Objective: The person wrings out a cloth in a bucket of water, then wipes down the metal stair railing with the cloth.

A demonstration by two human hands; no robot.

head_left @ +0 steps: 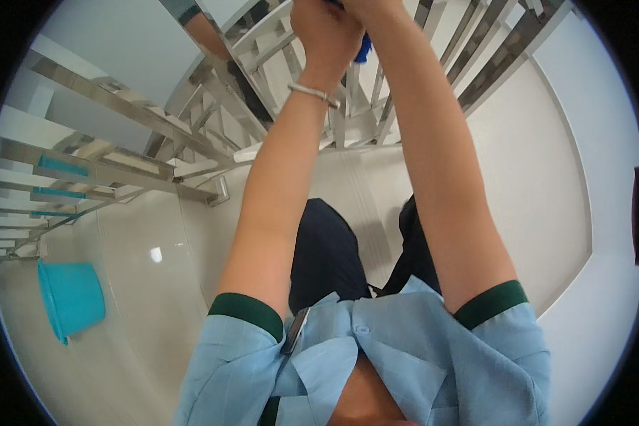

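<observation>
Both arms stretch forward to the top edge of the view. My left hand (326, 32), with a bracelet (314, 93) at its wrist, is closed, and a bit of bright blue cloth (364, 50) shows beside it. Close against it is my right hand (371, 6), mostly cut off by the frame edge, with its fingers hidden. The hands are over the shiny metal bars of a railing or stair rail (387, 117), and the cloth hangs down between the wrists.
A turquoise plastic basin (74, 298) lies tipped on the pale tiled floor (149, 298) at left. Metal railing (85, 170) runs along the left, with a mirror-like panel (131, 60) behind it. A white wall (603, 177) stands on the right.
</observation>
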